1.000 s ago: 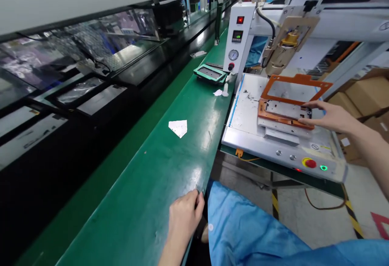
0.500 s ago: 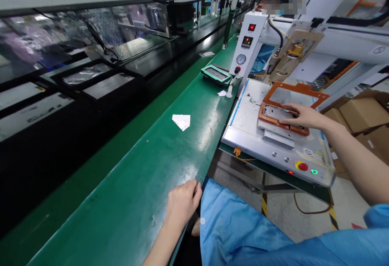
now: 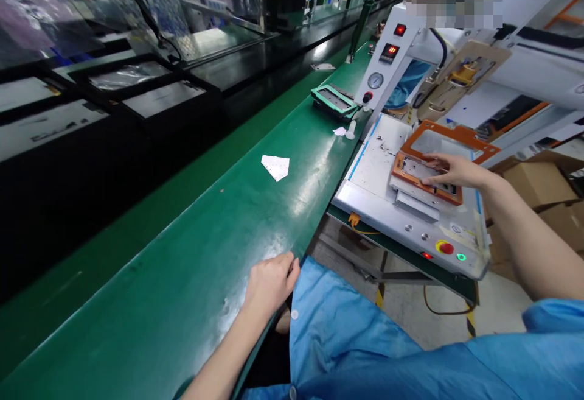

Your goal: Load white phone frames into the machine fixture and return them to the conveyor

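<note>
"Looking to our right, where do we find our right hand (image 3: 451, 171)?"

"Over the panel (image 3: 413, 168), which lies in the orange fixture (image 3: 399, 169) on the machine (image 3: 367, 159). We have thumb and fingers apart, the thumb towards the near long side, the fingers towards the far one. We cannot tell whether they clamp the panel or only rest on it."

"And the lid (image 3: 484, 145)?"

"Tilted up behind the fixture, an orange frame with a clear window. Our wrist passes in front of its right side."

"What about our left hand (image 3: 272, 278)?"

"Curled into a loose fist at the near edge of the green tabletop (image 3: 196, 254), well apart from the panel. Farther along lies a white paper (image 3: 276, 167), then a small scrap (image 3: 339, 131) just beside a white nozzle-like piece (image 3: 351, 130), with a green frame (image 3: 335, 101) beyond."

"What do we see on the machine's front?"

"A red stop button (image 3: 446, 248) in a yellow ring, and a green-lit button (image 3: 461, 257) to its right. On the upright box, the display (image 3: 391, 52) glows red above a round gauge (image 3: 376, 80)."
</note>
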Action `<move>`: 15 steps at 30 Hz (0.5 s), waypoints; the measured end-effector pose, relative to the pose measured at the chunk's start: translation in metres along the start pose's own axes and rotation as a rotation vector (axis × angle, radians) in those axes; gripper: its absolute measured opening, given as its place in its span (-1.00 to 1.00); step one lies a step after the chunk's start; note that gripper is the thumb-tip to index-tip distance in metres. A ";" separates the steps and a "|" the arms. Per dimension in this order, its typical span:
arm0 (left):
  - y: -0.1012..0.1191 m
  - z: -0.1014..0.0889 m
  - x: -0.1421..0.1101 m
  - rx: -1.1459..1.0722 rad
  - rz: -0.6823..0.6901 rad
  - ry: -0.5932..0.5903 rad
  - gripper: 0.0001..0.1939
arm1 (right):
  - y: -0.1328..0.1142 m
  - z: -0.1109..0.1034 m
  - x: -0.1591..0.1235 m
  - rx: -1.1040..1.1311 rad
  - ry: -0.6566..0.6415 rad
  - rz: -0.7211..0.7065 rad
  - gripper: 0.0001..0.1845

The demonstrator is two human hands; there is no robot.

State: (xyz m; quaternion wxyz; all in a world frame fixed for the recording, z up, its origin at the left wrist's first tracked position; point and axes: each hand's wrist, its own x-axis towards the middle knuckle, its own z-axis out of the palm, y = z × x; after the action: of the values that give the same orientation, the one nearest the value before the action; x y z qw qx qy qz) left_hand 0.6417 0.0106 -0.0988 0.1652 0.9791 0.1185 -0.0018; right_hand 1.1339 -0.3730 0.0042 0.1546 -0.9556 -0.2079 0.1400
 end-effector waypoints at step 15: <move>-0.001 0.002 0.000 0.001 0.021 0.017 -0.64 | -0.024 0.015 -0.040 -0.343 -0.054 -0.090 -0.06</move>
State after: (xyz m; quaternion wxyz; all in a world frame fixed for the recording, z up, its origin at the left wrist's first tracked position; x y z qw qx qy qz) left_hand 0.6413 0.0104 -0.1012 0.1637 0.9803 0.1098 0.0083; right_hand 1.0856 -0.3660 0.0072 -0.0103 -0.9537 -0.2753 0.1210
